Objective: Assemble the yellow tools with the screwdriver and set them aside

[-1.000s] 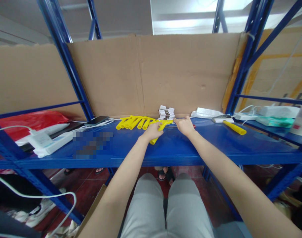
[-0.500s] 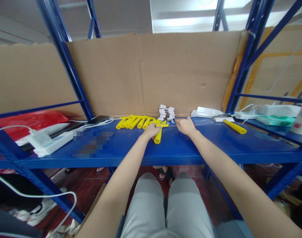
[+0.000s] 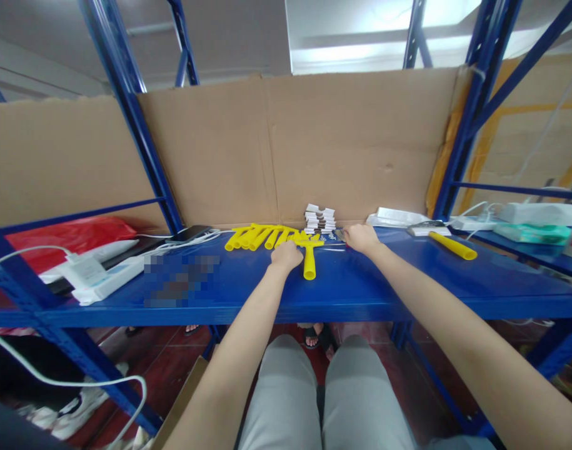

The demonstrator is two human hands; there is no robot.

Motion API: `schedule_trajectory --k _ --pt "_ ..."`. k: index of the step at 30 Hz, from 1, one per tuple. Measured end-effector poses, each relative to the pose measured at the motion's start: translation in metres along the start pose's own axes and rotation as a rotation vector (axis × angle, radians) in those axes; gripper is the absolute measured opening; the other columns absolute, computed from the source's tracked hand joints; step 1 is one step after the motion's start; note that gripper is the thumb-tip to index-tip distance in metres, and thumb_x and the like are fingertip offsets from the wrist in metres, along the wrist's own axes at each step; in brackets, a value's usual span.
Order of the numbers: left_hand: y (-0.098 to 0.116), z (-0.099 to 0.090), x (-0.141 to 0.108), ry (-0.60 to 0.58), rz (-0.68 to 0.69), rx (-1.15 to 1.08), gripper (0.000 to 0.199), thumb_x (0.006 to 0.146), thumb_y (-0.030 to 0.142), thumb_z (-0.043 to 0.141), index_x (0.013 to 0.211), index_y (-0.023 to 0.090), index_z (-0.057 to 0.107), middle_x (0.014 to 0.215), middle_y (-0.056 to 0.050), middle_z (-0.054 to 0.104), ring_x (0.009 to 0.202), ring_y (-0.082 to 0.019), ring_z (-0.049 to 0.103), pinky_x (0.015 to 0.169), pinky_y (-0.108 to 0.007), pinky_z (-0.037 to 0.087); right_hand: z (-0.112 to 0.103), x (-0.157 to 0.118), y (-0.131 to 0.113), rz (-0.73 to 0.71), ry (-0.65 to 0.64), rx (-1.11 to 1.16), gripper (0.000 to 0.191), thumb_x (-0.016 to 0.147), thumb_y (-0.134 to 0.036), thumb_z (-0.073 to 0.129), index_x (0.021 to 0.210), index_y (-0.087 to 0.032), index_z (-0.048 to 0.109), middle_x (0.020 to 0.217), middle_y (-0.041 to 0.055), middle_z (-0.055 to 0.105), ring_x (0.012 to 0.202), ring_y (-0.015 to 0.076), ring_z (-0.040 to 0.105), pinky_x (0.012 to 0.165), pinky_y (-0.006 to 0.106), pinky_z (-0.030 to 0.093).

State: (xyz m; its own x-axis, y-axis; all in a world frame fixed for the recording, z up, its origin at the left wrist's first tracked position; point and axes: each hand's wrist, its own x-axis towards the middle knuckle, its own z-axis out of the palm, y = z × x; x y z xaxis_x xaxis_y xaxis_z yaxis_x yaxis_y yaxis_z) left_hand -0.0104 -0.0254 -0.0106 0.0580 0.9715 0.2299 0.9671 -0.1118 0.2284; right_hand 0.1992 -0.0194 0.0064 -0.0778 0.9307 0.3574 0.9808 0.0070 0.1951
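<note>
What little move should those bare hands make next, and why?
Probably the right hand should ease left toward the yellow plastic T-shaped piece: the left hand seems to grip its crossbar's left end, while the right is apart from it.

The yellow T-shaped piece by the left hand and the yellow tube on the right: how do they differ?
The T-shaped piece shows a crossbar; the tube shows none. The T-shaped piece points straight down the picture; the tube lies slanted. The T-shaped piece is by the left hand; the tube is farther away. Both are yellow and round-ended.
</note>
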Motion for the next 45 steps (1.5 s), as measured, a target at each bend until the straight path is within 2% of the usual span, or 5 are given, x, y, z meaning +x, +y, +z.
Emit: schedule_trajectory --k 7,20,32,41,45 --pt "0.002 -0.001 -0.005 -0.063 0.002 0.027 0.037 0.085 0.020 0.047 0.116 0.015 0.067 0.123 -0.016 0.067 0.115 -0.027 0.063 0.091 -0.033 0.051 -0.007 0.038 0.013 0.128 -0.016 0.063 0.037 0.091 -0.018 0.041 0.111 -0.016 0.072 0.112 0.0181 0.071 0.110 0.0266 0.064 0.091 0.037 0.041" --pt "0.005 -0.003 -0.012 -0.094 0.020 0.056 0.036 0.086 0.019 0.047 0.116 0.013 0.064 0.120 -0.018 0.067 0.110 -0.028 0.065 0.089 -0.036 0.051 0.018 0.098 0.017 0.227 0.017 0.359 0.032 0.084 -0.018 0.051 0.103 -0.020 0.076 0.111 0.0124 0.073 0.106 0.0267 0.067 0.083 0.032 0.050" --pt "0.006 -0.003 -0.013 -0.124 0.005 0.085 0.036 0.087 0.018 0.045 0.120 0.014 0.061 0.120 -0.019 0.067 0.109 -0.027 0.066 0.089 -0.035 0.051 0.052 0.149 0.011 0.226 0.110 0.720 0.044 0.085 -0.011 0.055 0.128 -0.007 0.061 0.129 0.0157 0.064 0.114 0.0185 0.063 0.095 0.022 0.045" --pt "0.004 -0.002 -0.012 -0.120 0.016 0.071 0.037 0.087 0.019 0.046 0.119 0.012 0.061 0.120 -0.021 0.066 0.109 -0.028 0.066 0.088 -0.036 0.051 0.044 0.138 -0.002 0.154 0.074 0.432 0.033 0.093 -0.021 0.044 0.118 -0.018 0.066 0.121 0.0138 0.068 0.109 0.0219 0.062 0.088 0.032 0.044" --pt "0.004 -0.002 -0.012 -0.113 0.015 0.067 0.036 0.086 0.019 0.047 0.119 0.013 0.062 0.119 -0.021 0.067 0.109 -0.029 0.066 0.088 -0.036 0.051 0.036 0.123 -0.008 -0.054 0.153 0.118 0.036 0.094 -0.011 0.036 0.107 -0.014 0.068 0.113 0.0169 0.069 0.109 0.0243 0.060 0.095 0.039 0.035"
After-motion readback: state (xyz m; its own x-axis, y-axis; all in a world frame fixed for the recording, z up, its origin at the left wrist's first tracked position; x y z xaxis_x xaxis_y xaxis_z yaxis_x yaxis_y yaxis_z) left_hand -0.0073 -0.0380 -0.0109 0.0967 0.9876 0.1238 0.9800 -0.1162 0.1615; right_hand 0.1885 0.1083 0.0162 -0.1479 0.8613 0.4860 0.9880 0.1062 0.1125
